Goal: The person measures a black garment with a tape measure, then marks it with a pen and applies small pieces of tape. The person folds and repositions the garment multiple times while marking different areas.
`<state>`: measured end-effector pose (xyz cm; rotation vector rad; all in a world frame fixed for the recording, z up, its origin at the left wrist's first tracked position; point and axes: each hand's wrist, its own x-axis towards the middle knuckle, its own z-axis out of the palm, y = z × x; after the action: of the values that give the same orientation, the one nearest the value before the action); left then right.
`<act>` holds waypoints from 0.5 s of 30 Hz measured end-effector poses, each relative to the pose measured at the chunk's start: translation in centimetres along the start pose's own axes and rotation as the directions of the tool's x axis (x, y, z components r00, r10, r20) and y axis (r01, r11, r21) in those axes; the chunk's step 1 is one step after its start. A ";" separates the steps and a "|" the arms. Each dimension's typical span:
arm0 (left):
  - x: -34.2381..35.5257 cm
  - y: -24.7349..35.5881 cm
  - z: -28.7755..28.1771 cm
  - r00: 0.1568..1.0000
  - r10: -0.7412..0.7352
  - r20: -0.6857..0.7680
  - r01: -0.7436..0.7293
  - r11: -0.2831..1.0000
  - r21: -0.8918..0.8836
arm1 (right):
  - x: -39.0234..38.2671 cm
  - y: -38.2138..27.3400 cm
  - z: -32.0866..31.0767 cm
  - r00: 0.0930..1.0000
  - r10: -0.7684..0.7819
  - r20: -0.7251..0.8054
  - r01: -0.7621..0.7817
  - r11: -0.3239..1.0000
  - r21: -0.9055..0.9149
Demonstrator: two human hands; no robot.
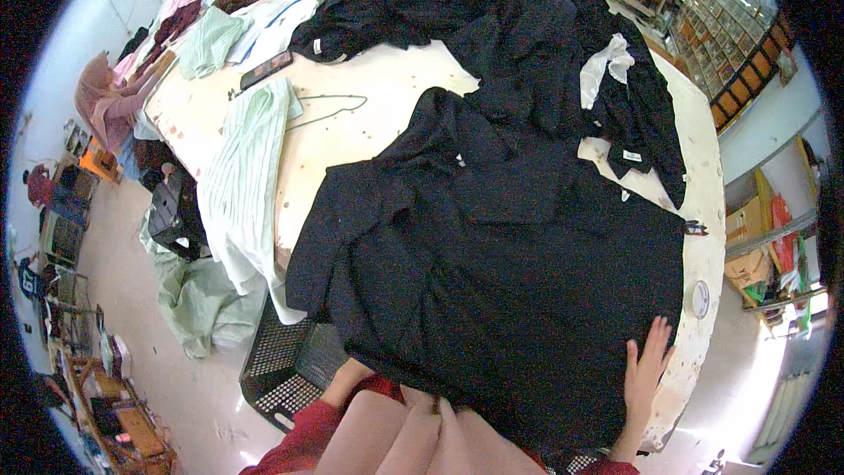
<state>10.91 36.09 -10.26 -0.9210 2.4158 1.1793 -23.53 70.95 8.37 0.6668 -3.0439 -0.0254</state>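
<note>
In the head view, we see black cloth (510,299) spread over the near side of the desk (400,79). Our right hand (649,369) lies flat on its right edge, grasping nothing; cloth hides our left hand's (350,376) fingers, so we cannot tell their grip.

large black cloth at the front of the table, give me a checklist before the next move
1. Bare right hand open at the right edge of the large black cloth: ok.
2. Bare left hand grip: cannot tell, fingers hidden by the cloth.
3. Cloth free of creases: not ok, folds show on its left part.
4. Round white item apart from the cloth: ok.
5. Small dark tool clear of the cloth: cannot tell.
</note>
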 end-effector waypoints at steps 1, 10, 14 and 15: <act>2.0 -0.1 1.3 0.997 -0.018 -0.070 0.019 1.000 0.009 | -0.4 -0.2 -0.7 0.999 0.043 -0.022 -0.044 0.997 -0.057; 1.9 -5.6 2.8 0.941 0.030 -0.338 -0.070 0.992 -0.106 | 1.3 -1.3 -0.2 0.985 -0.146 0.087 0.139 0.987 0.081; -7.9 1.3 -10.8 0.910 -0.035 0.414 -0.120 0.932 0.343 | -0.3 -6.2 -6.6 0.930 -0.358 0.085 0.336 0.921 0.198; -10.3 4.3 -14.5 0.805 0.036 0.592 -0.147 0.979 0.141 | -0.3 -9.1 -8.7 0.860 -0.498 0.112 0.404 0.799 0.446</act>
<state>15.97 30.95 6.51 -0.3086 2.0189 1.0534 -19.21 62.72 16.82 1.5155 -3.0223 0.5847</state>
